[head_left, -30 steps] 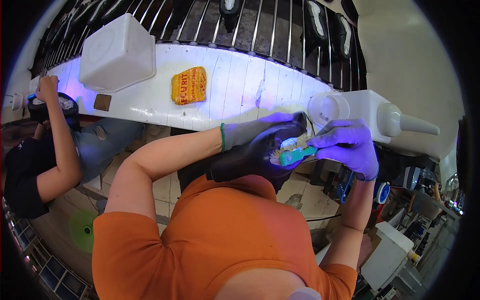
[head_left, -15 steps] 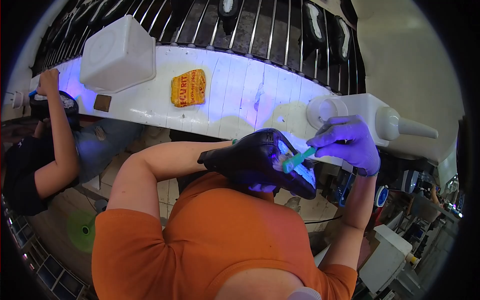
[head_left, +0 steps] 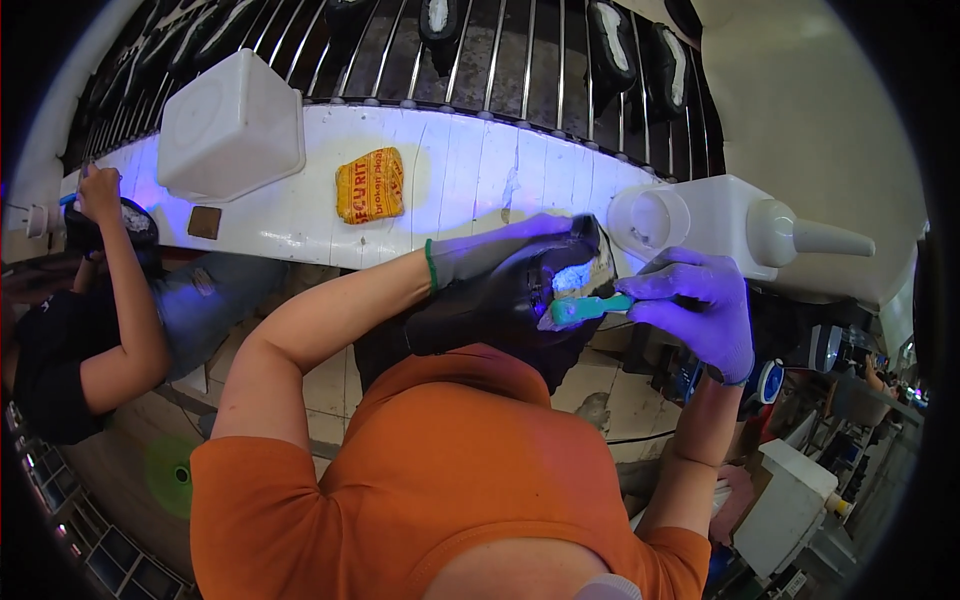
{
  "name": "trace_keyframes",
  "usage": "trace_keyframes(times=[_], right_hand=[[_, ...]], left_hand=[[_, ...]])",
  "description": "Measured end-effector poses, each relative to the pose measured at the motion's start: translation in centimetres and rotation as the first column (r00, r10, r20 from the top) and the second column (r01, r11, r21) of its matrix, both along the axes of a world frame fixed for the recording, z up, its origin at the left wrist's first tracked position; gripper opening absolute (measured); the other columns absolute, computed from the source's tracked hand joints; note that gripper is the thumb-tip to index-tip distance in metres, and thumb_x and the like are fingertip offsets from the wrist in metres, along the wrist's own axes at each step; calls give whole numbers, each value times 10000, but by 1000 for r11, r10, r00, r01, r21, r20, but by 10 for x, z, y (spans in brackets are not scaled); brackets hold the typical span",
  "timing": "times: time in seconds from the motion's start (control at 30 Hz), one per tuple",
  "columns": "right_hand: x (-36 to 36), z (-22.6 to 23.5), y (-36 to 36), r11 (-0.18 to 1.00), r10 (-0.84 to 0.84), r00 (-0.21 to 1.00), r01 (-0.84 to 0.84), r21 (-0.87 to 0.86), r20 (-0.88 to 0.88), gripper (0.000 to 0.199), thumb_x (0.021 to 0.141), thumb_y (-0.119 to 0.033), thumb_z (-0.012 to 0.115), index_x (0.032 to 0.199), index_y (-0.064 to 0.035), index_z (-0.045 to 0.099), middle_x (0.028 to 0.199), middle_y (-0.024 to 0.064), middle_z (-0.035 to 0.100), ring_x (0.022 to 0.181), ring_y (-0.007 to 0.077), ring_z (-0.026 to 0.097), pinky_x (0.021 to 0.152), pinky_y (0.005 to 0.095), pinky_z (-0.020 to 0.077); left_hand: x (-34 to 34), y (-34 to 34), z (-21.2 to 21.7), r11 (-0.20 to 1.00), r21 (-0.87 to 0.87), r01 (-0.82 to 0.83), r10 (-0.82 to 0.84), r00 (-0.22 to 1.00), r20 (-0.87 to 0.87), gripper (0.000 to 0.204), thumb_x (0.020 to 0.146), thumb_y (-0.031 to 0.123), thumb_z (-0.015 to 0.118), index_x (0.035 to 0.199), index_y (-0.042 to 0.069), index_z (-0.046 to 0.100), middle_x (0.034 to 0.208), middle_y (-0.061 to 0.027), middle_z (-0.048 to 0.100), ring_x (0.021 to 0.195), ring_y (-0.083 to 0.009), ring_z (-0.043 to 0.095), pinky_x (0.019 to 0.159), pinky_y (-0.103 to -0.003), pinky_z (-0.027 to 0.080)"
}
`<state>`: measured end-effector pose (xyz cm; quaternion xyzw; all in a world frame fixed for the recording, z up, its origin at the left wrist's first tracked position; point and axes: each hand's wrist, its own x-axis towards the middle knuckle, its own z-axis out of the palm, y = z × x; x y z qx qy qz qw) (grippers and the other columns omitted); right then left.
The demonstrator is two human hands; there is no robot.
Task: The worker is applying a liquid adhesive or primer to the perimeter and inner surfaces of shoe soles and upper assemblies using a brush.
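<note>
A black shoe is held in front of my orange shirt, its pale, partly blue-lit underside turned to the right. My left hand, in a grey glove with a green cuff, grips it along the far side; the fingertips are partly hidden. In my right hand, also gloved, a green-handled brush is pinched between thumb and fingers. The brush head lies against the near edge of the shoe's underside.
On the white ledge stand a white tub, a yellow wrapped bundle, a brown block, a round white cup and a white spouted container. Behind run metal rollers with several black shoes. Another person works at left.
The shoe has turned and shifted away from me, and my left hand has come into view on its far side. The brush has moved slightly left, toward the shoe's near edge.
</note>
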<state>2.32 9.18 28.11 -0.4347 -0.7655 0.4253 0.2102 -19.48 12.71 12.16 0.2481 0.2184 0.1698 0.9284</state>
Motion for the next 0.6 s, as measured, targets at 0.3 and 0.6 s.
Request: trace_keyframes(times=[0.3, 0.6], right_hand=[[-4, -7, -11, 992, -117, 993, 117, -49, -9, 224, 730, -97, 786, 941, -33, 743, 725, 74, 671, 635, 121, 596, 582, 256, 439], [-1, -26, -2, 929, -362, 927, 367, -51, 95, 169, 764, -83, 749, 925, -32, 746, 738, 61, 664, 664, 80, 584, 595, 253, 437]], left_hand=[[-14, 12, 28, 986, 34, -166, 170, 969, -179, 426, 949, 389, 529, 1156, 24, 606, 1034, -72, 660, 867, -117, 625, 790, -253, 512], [-25, 27, 34, 974, 176, -142, 186, 945, -270, 480, 946, 427, 506, 1094, -12, 629, 928, -63, 677, 788, -123, 636, 759, -257, 516]])
